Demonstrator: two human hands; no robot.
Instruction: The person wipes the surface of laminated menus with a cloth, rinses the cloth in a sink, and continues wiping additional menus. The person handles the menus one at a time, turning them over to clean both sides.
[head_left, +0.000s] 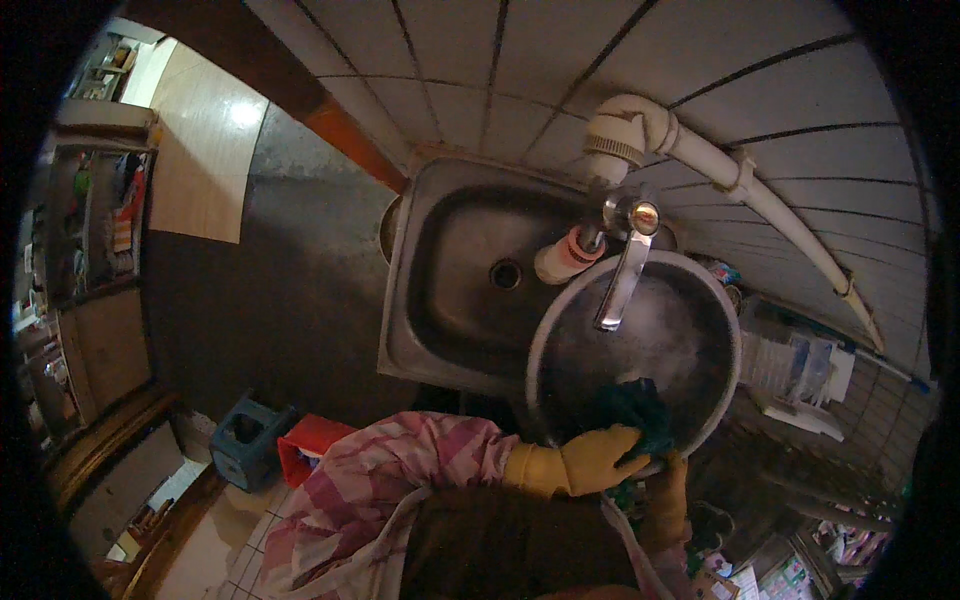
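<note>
My left hand (577, 463), in a yellow rubber glove, holds a dark green cloth or scrubber (639, 412) at the near inner wall of a large round metal basin (729, 375). My right hand (667, 487), gloved in the same yellow, is at the basin's near rim; its fingers are partly hidden, and what they grip cannot be told. The basin rests over the right part of a stainless steel sink (465, 262). A chrome faucet lever (626, 285) reaches above the basin. The basin's inside looks wet or cloudy.
A faucet fitting with a white and pink nozzle (566, 256) hangs over the sink. A white pipe (712, 161) runs along the tiled wall. Plastic containers (799, 364) stand at the right. A blue-grey stool (247, 442) and a red bin (304, 442) are at lower left.
</note>
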